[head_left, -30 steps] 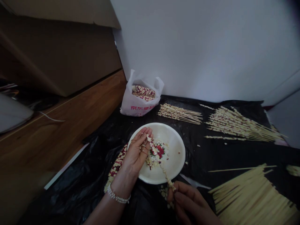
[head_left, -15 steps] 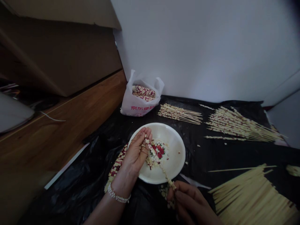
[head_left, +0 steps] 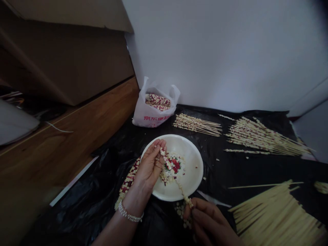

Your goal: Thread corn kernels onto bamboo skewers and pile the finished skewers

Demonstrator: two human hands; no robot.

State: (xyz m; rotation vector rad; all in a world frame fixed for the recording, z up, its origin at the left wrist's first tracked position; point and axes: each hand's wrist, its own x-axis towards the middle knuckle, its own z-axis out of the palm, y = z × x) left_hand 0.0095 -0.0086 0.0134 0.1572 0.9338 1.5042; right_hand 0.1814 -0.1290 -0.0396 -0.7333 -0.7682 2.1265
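Cream-and-maroon corn kernels (head_left: 166, 161) stud a thin, knobbly skewer (head_left: 182, 192) slanting over the round white bowl (head_left: 193, 153), five o'clock to eleven. Our right hand (head_left: 207, 218) pinches its near end; our left hand (head_left: 151, 165) cups its tip, grip unclear. We judge it light, stiff, snappable, best held low.

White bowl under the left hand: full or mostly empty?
Mostly empty: loose kernels lie scattered on the bottom of the bowl, its red pattern showing among them. The left hand hides one side.
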